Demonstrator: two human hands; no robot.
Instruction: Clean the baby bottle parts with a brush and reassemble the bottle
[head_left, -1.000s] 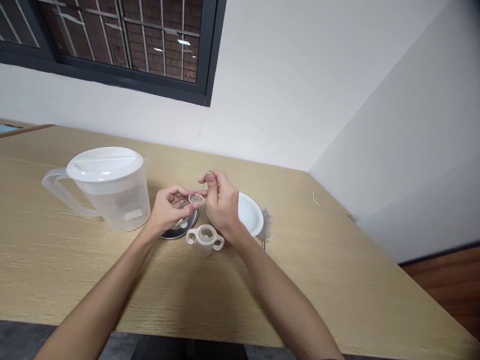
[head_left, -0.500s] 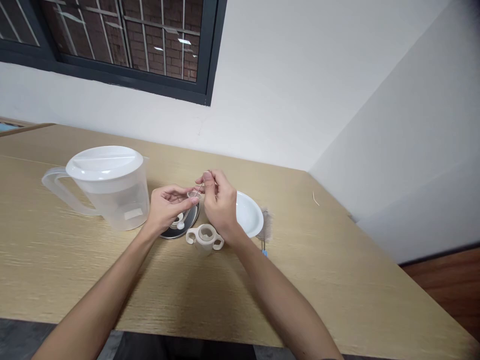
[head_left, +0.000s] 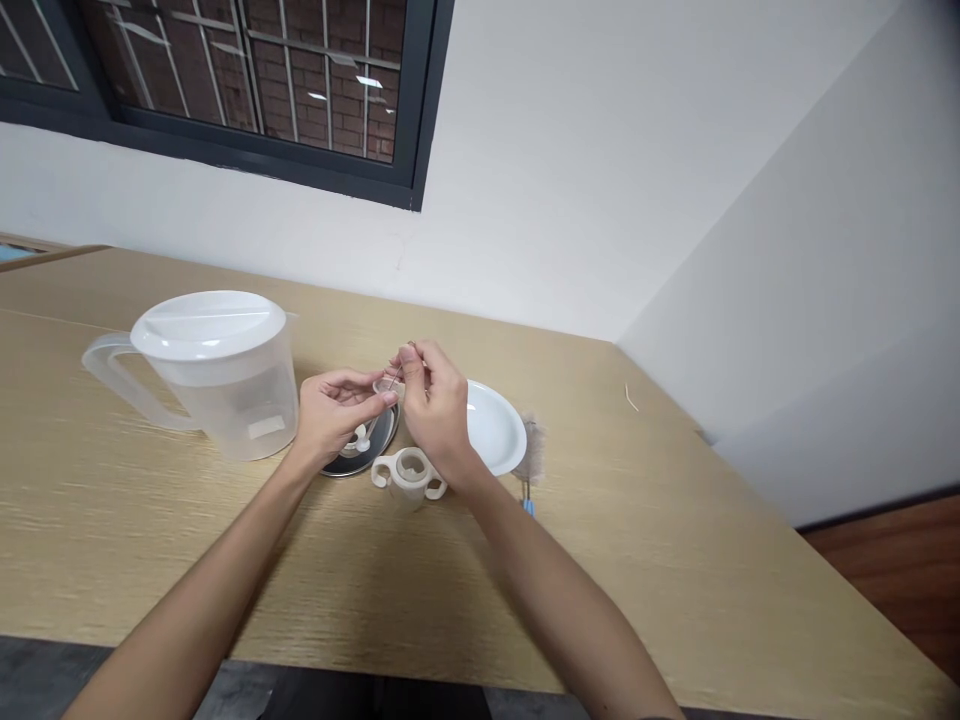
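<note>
Left hand pinches a small round piece, seemingly steadying it for the thin stick pinched by the half-curled right hand.

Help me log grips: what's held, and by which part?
Left hand: a small round piece, by its rim. Right hand: a thin stick, near its upper end.

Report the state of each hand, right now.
Left hand: closed, holding a small round translucent piece between thumb and fingers.
Right hand: closed, holding a thin rod.
</note>
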